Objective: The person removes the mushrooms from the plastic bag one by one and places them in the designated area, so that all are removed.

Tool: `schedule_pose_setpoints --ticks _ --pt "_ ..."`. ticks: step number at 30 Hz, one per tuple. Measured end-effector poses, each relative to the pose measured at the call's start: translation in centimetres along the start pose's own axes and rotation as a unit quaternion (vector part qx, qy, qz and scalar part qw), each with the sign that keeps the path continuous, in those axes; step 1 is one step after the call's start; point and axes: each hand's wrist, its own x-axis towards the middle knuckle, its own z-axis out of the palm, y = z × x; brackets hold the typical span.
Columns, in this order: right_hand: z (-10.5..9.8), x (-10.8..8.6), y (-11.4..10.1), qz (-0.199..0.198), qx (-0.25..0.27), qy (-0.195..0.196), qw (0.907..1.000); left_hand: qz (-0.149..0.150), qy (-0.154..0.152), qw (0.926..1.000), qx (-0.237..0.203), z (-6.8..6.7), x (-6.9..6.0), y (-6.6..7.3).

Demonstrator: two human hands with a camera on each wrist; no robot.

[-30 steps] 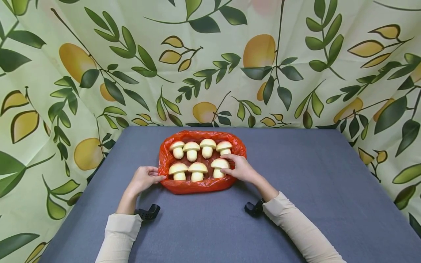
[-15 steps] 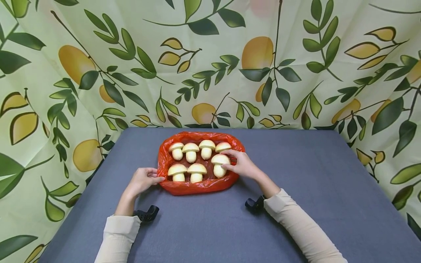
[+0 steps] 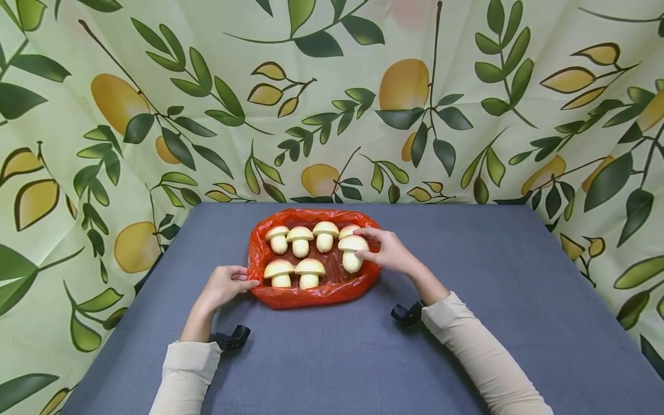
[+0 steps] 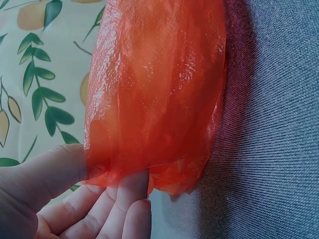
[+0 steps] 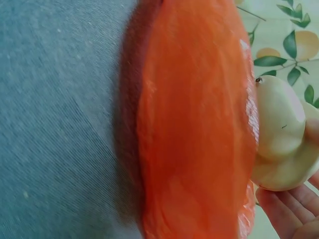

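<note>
Mushroom (image 3: 353, 252) in your right hand (image 3: 389, 252): cap up, stem down, over the right part of the red bag (image 3: 311, 298).

Left side. Your left sleeve (image 3: 189, 369) is cream, with a black camera (image 3: 233, 338) at the wrist. Your left hand (image 3: 224, 284) pinches the left edge of the bag; in the left wrist view, the thumb lies on one side of the plastic, the index finger on the other, the remaining fingers curled below.

Centre. The bag sits on the blue-grey table (image 3: 321, 369) toward its far edge, mouth upward, rim folded around. Inside, the back row runs left to right: first mushroom (image 3: 278, 239), second mushroom (image 3: 300, 242), third mushroom (image 3: 325, 237), and a fourth mushroom (image 3: 347, 230), partly hidden by the held one. Front row, left half: two mushrooms (image 3: 309, 272) side by side, caps up, stem ends behind the front rim.

Right side. Your thumb and fingers pinch the held mushroom at its cap; the right wrist view shows it beyond the bag's rim. A second camera (image 3: 408, 313) is on this wrist, next to the right sleeve (image 3: 482, 351).

Full width, behind the table: a cloth (image 3: 332, 75) printed with leaves and orange fruit.
</note>
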Motion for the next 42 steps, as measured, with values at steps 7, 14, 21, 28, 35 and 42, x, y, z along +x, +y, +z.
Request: schedule_pose_setpoints --ticks 7,14,21,28,35,42 --pt "-1.3 -0.1 0.0 0.006 0.022 -0.01 0.9997 0.001 0.004 1.0 0.001 0.0 0.0 -0.1" --pt "-2.5 -0.4 0.6 0.012 0.04 -0.011 0.9991 0.004 0.001 1.0 -0.001 0.0 -0.1 0.0" --pt "-3.6 -0.6 1.5 0.015 0.053 -0.009 0.9985 -0.002 0.005 1.0 0.004 0.1 0.0 -0.2" --pt "-4.3 -1.0 2.2 0.035 0.051 0.0 0.9981 -0.002 0.004 1.0 0.003 0.1 0.0 -0.3" --pt "-4.9 -1.2 3.3 0.039 0.045 0.017 0.9981 -0.005 0.004 1.0 -0.003 0.1 0.1 -0.3" --pt "-5.5 -1.5 3.9 0.048 0.051 0.028 0.9971 -0.006 0.002 1.0 -0.001 0.1 0.1 -0.3"
